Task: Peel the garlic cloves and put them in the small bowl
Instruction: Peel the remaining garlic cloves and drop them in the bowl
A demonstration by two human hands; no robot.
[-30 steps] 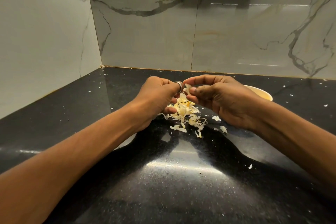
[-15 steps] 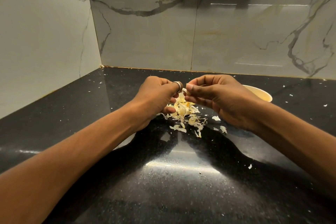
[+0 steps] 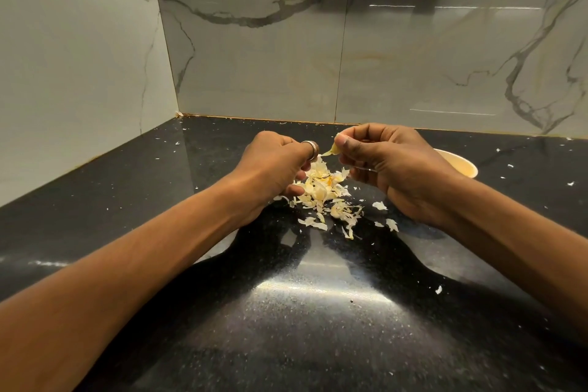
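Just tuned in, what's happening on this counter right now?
A person is peeling garlic by hand over a black countertop. The right hand pinches what looks like a garlic clove between thumb and fingertips. The left hand, which wears a ring, is curled just beside it. Whether it holds anything is hidden. A pile of garlic skins lies below the hands. The small bowl sits behind the right hand, its contents out of sight.

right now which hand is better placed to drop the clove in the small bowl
Right. The right hand pinches the garlic clove, and the small bowl sits just beyond it on that side. The left hand is across the peel pile, farther from the bowl.
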